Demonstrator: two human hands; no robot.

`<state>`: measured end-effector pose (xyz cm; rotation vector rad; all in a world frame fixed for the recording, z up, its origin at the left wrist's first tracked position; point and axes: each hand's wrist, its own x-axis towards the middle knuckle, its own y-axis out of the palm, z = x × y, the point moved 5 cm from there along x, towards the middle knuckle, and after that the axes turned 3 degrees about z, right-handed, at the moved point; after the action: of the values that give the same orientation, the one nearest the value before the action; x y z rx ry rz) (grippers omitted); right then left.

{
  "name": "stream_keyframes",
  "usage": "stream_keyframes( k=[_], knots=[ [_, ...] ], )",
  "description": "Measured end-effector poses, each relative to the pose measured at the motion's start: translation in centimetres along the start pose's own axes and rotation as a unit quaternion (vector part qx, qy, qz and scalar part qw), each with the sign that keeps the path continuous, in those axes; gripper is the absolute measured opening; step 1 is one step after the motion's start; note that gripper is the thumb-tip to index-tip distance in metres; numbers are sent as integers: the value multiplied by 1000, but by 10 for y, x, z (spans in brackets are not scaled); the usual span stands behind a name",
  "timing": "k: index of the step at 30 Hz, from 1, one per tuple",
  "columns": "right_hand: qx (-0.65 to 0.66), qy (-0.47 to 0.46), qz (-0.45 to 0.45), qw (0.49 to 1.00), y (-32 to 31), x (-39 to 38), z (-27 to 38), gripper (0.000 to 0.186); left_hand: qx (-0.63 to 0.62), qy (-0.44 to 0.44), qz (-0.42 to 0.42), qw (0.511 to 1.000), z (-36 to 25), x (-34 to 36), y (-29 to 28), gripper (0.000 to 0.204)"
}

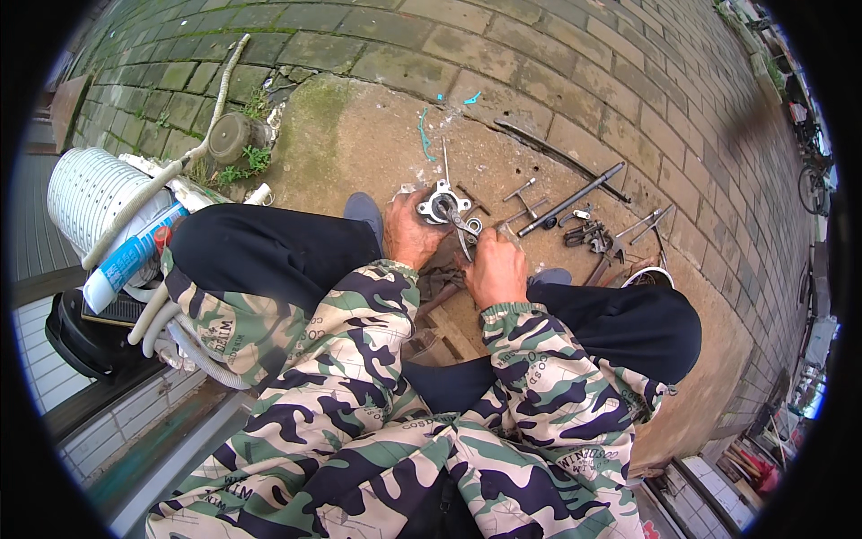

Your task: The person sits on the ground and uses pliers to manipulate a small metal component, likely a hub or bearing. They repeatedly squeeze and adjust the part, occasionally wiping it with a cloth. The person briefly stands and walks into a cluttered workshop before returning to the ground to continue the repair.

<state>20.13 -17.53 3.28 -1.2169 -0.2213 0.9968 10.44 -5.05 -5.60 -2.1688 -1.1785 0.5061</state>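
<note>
Right hand (498, 269), sleeve (537, 346) lettered, grips a tool (462, 227) (pliers, perhaps).

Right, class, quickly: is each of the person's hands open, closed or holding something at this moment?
Left hand: closed, holding a silver metal part.
Right hand: closed, holding pliers.

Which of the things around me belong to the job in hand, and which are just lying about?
In the job: three-lobed silver metal part, in the left hand; steel pliers, in the right hand; probably the long dark-grey metal rod on the ground.

Seemingly just lying about: white slotted plastic basket; blue-and-white cylindrical container; small turquoise scraps.
</note>
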Motion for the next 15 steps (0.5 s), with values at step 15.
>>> stream_keyframes(
  k=[15],
  knots=[
    [-26,15,4,1000,-3,0,7,40,-2,8,7,1000,1,1,2,68]
  ],
)
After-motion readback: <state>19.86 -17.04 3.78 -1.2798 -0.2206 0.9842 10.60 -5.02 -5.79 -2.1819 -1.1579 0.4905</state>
